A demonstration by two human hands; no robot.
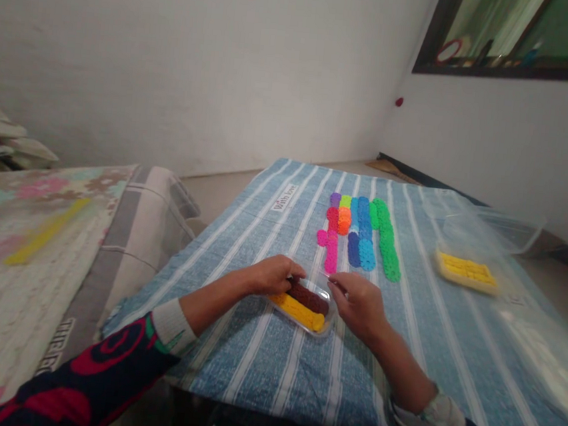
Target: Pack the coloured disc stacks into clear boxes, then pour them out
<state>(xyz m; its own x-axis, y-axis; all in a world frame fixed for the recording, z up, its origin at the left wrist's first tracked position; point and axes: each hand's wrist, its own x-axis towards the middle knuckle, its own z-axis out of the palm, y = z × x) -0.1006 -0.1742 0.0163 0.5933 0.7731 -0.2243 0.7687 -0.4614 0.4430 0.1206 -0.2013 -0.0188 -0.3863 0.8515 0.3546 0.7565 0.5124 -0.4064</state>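
A small clear plastic tray (330, 321) lies tilted across the striped cloth in front of me. Inside it, a row of dark brown pieces (311, 297) runs beside a row of yellow pieces (299, 311). My left hand (278, 276) is closed at the tray's far left end, its thumb over the brown row and its fingers at the rim. Right of the tray, my right hand (359, 306) is pinched at the upper right corner; whatever is between its fingertips is too small to make out. Beyond the tray lie coloured scalloped discs in overlapping rows, among them pink (332, 251), blue (363, 214) and green (386, 239).
A blue striped tablecloth (233, 322) covers the table. To the right stand a tray of yellow pieces (468, 271), a clear container (498, 230) and a blurred transparent bag (546, 352). A bed with a floral cover (25, 235) is on the left.
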